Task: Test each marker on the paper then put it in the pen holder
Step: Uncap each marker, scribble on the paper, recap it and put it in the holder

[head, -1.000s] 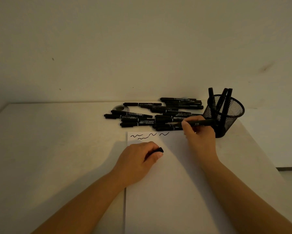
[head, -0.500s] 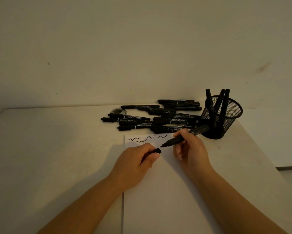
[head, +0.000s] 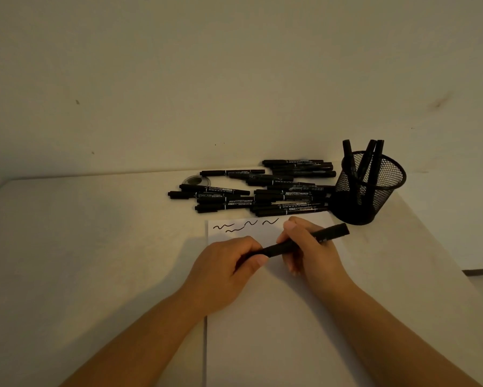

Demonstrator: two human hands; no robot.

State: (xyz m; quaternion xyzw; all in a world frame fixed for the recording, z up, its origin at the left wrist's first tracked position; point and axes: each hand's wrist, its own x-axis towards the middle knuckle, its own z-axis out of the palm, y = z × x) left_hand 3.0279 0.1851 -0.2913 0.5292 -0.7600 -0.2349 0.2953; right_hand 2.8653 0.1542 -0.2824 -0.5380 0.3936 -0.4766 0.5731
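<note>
Head camera looks down on two bare forearms that reach from the near edge over a white paper [head: 276, 331], which lies on a pale bench [head: 81, 247]. Both hands meet above the upper part of the paper. The left hand [head: 226, 272] has its fingers curled, and its thumb and forefinger pinch a black cap [head: 252, 254] at the left end of a black marker [head: 307, 241]. The right hand [head: 312, 250] has its grip closed round the middle of the same marker, with the fingers wrapped over the barrel. The marker lies nearly level, its right end pointing toward the pen holder and a little upward. Whether the cap is fully pushed on or only touching the tip, I cannot tell.

Just beyond the hands, along the top edge of the paper, are four short black wavy strokes [head: 245, 226]. Behind the paper a heap of black markers [head: 262, 191] lies flat on the bench, most of them parallel to the paper's top edge; some show white print. At the left back side of the heap there is a small round clear object [head: 195, 180], too dim to identify.

To the right of the heap, just beside it, stands a black mesh pen holder [head: 368, 188], upright, near the top right corner of the paper. Three markers [head: 370, 160] lean inside it with their ends above the rim. Farthest is a plain pale wall [head: 234, 79].
</note>
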